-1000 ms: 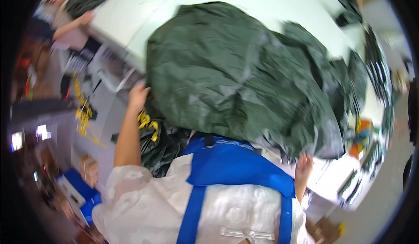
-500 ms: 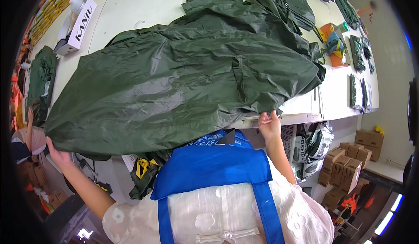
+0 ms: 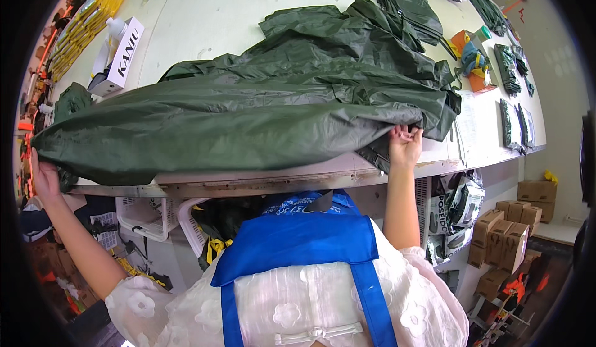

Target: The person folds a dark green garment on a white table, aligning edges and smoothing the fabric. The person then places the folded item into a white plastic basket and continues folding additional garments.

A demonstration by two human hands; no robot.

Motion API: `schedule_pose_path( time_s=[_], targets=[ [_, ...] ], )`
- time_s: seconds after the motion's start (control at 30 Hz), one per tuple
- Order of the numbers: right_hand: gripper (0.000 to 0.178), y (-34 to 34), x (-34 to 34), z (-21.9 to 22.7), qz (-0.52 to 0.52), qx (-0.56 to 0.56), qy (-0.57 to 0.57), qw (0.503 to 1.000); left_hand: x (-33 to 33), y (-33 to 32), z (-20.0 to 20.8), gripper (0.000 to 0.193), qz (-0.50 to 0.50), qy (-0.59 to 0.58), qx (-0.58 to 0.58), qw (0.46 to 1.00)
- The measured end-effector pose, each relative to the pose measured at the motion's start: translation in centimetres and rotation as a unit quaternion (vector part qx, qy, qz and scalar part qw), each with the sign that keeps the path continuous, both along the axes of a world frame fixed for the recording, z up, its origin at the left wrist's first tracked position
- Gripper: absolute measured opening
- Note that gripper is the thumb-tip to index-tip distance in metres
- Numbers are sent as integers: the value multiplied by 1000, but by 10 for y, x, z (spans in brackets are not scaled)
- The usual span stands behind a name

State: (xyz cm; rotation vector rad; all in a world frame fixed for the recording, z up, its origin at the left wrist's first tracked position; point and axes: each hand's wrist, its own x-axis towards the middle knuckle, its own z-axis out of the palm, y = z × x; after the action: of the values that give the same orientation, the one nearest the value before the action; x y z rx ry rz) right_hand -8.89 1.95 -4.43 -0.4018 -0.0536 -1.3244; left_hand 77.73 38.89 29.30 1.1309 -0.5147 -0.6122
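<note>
A dark green rain garment point(image 3: 248, 129) of thin shiny fabric spreads across the white table point(image 3: 217, 11), bunched and creased toward the far right. At far left, my left hand point(image 3: 46, 178) grips one end of its near edge, stretched out past the table's left side. My right hand point(image 3: 405, 145) pinches the same edge further right, fingers curled and palm up, just above the table front. Between my hands the near edge hangs taut and slightly raised. Some of the left fingers are hidden behind the fabric.
A white box point(image 3: 118, 61) holding a bottle stands at the left, by stacked yellow pieces point(image 3: 87, 27). Folded green garments point(image 3: 410, 11) lie at the back right, near an orange box point(image 3: 478, 80). Below the table are white baskets point(image 3: 146, 216) and cartons point(image 3: 500, 241).
Both hands have moved away from my body, the left also outward to the left and the right slightly right. The garment's near edge has lifted and gone back, uncovering the table's front edge.
</note>
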Motion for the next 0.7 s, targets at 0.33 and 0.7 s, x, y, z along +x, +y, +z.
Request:
schedule_pose_path(
  time_s=[0.33, 0.7],
  targets=[
    [41, -145, 36, 199, -251, 72, -33, 965, 10, -6, 13, 33, -49, 0, -98, 994],
    [30, -207, 57, 343, -628, -327, 502, 497, 28, 18, 70, 19, 218, -85, 91, 968]
  ],
)
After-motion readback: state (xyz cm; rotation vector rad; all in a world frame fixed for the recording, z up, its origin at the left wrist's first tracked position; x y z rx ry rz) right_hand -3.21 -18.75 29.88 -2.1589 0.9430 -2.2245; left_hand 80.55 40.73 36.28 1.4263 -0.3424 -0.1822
